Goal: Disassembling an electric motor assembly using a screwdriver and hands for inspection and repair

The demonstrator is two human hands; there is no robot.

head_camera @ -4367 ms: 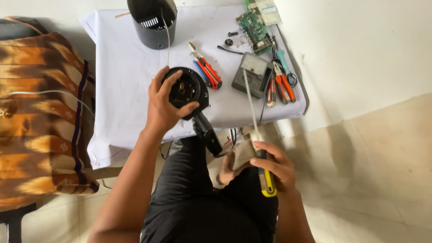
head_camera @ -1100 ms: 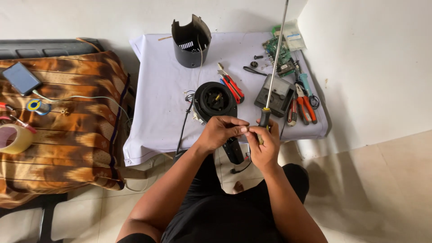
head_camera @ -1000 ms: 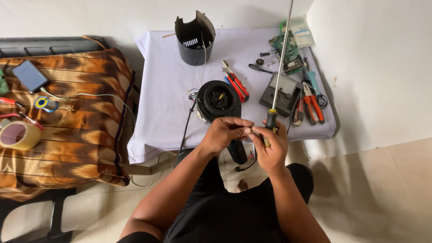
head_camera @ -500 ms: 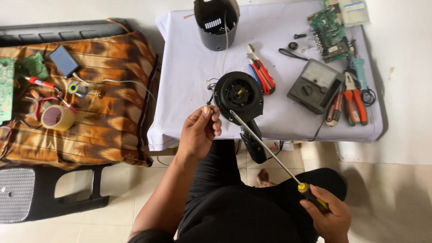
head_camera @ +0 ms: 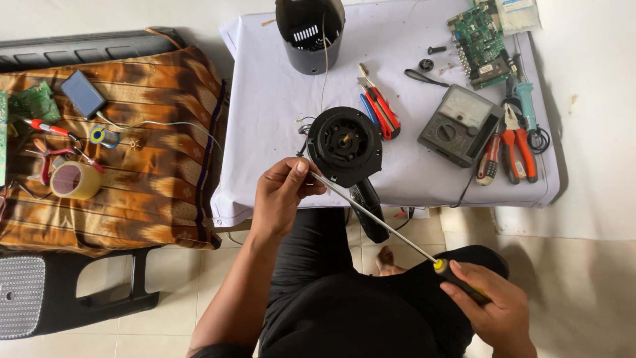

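Note:
A long screwdriver point(head_camera: 377, 219) with a yellow and black handle runs from my left hand point(head_camera: 281, 192) down to my right hand point(head_camera: 493, 308). My right hand grips the handle over my lap. My left hand pinches the shaft's tip just beside a round black motor housing point(head_camera: 344, 142), which lies on the white cloth-covered table point(head_camera: 265, 132) at its front edge. The housing's black handle point(head_camera: 369, 209) hangs over the table's edge.
On the table stand a black cylindrical shell point(head_camera: 309, 33), red-handled pliers point(head_camera: 377, 109), a grey multimeter point(head_camera: 460, 124), a green circuit board point(head_camera: 480, 36) and more pliers point(head_camera: 520, 142). A brown striped cloth point(head_camera: 132, 172) to the left carries a tape roll point(head_camera: 74, 180) and small tools.
The screwdriver went from upright in both hands to slanting across my lap. My right hand dropped low right with the handle; my left hand stayed at the tip by the housing.

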